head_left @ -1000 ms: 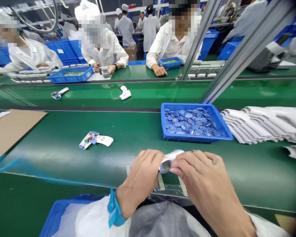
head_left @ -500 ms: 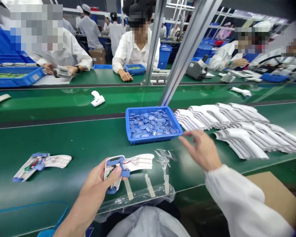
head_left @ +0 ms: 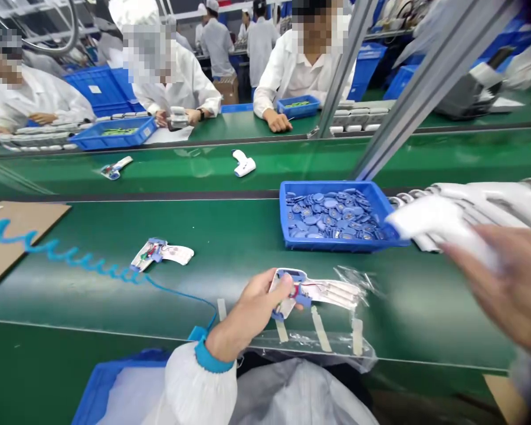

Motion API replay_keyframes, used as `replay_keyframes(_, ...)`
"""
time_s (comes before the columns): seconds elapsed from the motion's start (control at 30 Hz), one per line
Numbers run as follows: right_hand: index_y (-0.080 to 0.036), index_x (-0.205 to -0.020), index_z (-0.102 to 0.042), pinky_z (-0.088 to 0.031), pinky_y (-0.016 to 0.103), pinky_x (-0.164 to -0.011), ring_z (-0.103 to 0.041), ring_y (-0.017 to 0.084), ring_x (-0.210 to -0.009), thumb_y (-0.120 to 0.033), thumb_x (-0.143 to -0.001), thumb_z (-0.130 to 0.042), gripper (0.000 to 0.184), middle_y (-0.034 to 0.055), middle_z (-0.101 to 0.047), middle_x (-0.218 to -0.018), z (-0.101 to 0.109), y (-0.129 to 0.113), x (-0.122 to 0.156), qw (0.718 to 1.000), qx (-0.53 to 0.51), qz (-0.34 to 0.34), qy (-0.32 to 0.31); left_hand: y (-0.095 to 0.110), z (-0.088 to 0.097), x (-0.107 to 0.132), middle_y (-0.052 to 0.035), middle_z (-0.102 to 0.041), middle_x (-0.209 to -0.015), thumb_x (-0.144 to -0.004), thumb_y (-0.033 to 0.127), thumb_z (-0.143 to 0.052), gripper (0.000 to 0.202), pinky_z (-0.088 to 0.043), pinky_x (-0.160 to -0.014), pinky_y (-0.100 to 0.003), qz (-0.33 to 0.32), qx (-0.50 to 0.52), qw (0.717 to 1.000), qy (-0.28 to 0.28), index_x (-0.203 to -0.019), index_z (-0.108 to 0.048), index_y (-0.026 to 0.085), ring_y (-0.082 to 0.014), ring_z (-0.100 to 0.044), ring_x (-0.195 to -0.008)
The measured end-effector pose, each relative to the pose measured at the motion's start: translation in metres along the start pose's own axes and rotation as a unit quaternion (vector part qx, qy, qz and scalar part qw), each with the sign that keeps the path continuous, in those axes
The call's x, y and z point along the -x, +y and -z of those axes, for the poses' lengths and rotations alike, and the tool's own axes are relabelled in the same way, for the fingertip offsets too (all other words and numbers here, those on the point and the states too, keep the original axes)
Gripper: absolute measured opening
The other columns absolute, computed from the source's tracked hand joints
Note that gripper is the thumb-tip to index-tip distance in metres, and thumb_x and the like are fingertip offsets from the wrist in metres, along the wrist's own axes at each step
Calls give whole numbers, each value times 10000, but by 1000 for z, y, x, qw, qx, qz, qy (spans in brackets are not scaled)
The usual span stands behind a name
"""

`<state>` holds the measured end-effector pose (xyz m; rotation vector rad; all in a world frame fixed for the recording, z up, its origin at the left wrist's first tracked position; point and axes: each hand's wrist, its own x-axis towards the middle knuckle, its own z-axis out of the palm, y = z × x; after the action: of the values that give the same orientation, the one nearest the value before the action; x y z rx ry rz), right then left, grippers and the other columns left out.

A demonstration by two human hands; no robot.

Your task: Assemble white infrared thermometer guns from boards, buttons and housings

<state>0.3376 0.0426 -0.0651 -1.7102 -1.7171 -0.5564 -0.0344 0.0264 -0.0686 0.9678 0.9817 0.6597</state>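
Note:
My left hand (head_left: 252, 304) is closed round the head of an open infrared-thermometer half (head_left: 331, 292), thumb on top. Its inside faces up, with blue parts, a red wire and an empty white handle showing. On the right, my right hand (head_left: 511, 283), smeared by motion, grips a white thermometer housing shell (head_left: 445, 221) in the air, beside the blue tray's right end. Rows of similar white shells (head_left: 491, 195) lie behind it. Another opened thermometer half (head_left: 161, 254) rests on the green bench, left of my left hand.
A blue tray (head_left: 285, 227) of blue oval pieces stands ahead. Tape strips (head_left: 321, 329) and a clear plastic bag (head_left: 367, 351) hang at the front edge. A coiled blue cord (head_left: 79, 260) runs to my left wrist. A metal post (head_left: 429, 88) slants up. Co-workers sit across the belt.
My right hand, empty-looking near the tray before, now holds a white housing shell and is further right. The camera view has swung left. My left hand keeps its hold on the thermometer half.

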Motion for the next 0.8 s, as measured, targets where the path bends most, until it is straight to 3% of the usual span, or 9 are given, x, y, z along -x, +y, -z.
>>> replay_keyframes(0.1, -265, -1095, -662, -466, 436, -825, -674, 270, -950, -530, -904, -612, 331, 102, -743, -1053, 30, -83, 33, 984, -45, 151, -85, -3, -1, -3, -68, -698, -840, -944, 620, -493, 526, -417, -623, -226, 16, 26, 999, 11, -1060, -675, 140, -145, -609, -728)
replay_keyframes(0.17, -261, -1153, -635, -404, 492, -907, -666, 287, -1032, -409, -967, -568, 247, 62, -746, -1105, 36, -132, 45, 978, -45, 177, -99, -5, 0, -4, -64, -691, -891, -924, 636, -519, 527, -450, -675, -235, 3, 32, 999, 14, -1040, -686, 150, -152, -610, -783)
replay_keyframes(0.23, -240, -1158, -627, -372, 496, -924, -673, 269, -1030, -311, -997, -539, 197, 34, -752, -1106, 35, -163, 50, 974, -58, 194, -106, -8, 1, -4, -63, -683, -947, -887, 641, -580, 522, -466, -689, -234, -12, 23, 1000, 11, -1058, -680, 158, -159, -608, -824)
replay_keyframes(0.37, -201, -1160, -615, -364, 489, -940, -675, 266, -1018, -303, -983, -570, 210, 41, -749, -1101, 23, -182, 51, 972, -72, 193, -111, -13, 4, -3, -59, -673, -909, -839, 552, -699, 498, -450, -590, -223, -27, -26, 999, -14, -1119, -634, 146, -149, -612, -732)
replay_keyframes(0.47, -182, -1197, -587, -434, 470, -885, -679, 266, -942, -424, -975, -550, 330, 70, -741, -1054, 14, -175, 55, 963, -137, 147, -182, -13, 7, 0, -46, -660, -837, -887, 522, -648, 436, -435, -560, -228, -49, -70, 996, -7, -1090, -625, 137, -143, -608, -676)
replay_keyframes(0.6, -247, -1208, -574, -514, 328, -722, -671, 190, -886, -428, -977, -527, 297, 44, -704, -1079, 7, -173, 51, 894, -314, 17, -318, -6, 11, 5, -25, -673, -937, -874, 421, -689, 363, -457, -662, -242, -93, -177, 980, -13, -1151, -634, 193, -154, -605, -799)
replay_keyframes(0.7, -243, -1129, -614, -500, 277, -725, -647, 156, -885, -404, -970, -530, 241, 34, -679, -1046, -1, -197, 33, 870, -392, -67, -292, 2, 9, 6, -12, -691, -1020, -814, 332, -751, 364, -465, -723, -252, -135, -243, 960, 14, -1140, -645, 210, -167, -609, -865)
replay_keyframes(0.73, -225, -983, -641, -475, 265, -685, -624, 139, -794, -406, -967, -532, 212, 20, -668, -926, -5, -209, 27, 879, -390, -83, -262, 4, 8, 6, -13, -698, -1005, -799, 315, -758, 365, -464, -708, -252, -143, -259, 955, 24, -1125, -644, 200, -168, -613, -849)
replay_keyframes(0.8, -202, -641, -539, -384, 264, -582, -492, 100, -586, -409, -966, -534, 386, -21, -530, -649, -13, -233, 18, 914, -345, -84, -195, 6, 6, 6, -19, -710, -938, -788, 287, -740, 312, -448, -636, -247, -150, -296, 943, 25, -1063, -644, 176, -163, -617, -767)
